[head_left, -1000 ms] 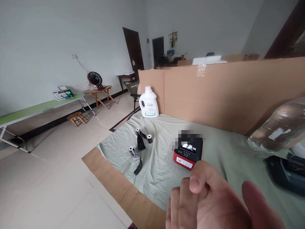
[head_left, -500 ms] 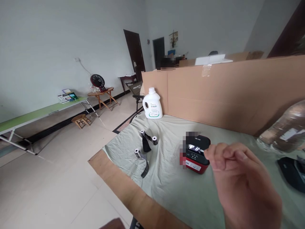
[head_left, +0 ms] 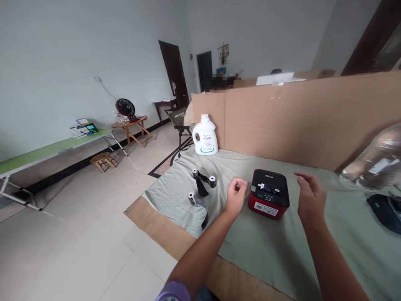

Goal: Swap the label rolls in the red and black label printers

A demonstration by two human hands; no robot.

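A red and black box-shaped device [head_left: 268, 194], which looks like a small label printer, sits on the green cloth with a barcode sticker on its front. Dark glossy film shows in its top. My left hand [head_left: 235, 194] hovers just to its left with the fingers curled in; I see nothing in them. On the other side, my right hand [head_left: 310, 198] is held apart from the device, its fingers partly stretched towards it. Left of both hands lie small rolls with white cores and dark strips: one roll [head_left: 212, 181] is nearest my left hand, another roll [head_left: 191, 197] lies closer to me.
A white jug [head_left: 205, 136] stands at the back by a cardboard wall [head_left: 282, 121]. To the right are a plastic-wrapped bundle [head_left: 376, 161] and a black object [head_left: 384, 211]. The wooden table edge [head_left: 163, 228] runs along the left. A fan [head_left: 125, 108] stands farther off.
My right hand, earlier raised close to the camera in front of the device, has moved back to its right side with fingers loosened. My left hand has come up beside it. The view has shifted slightly.
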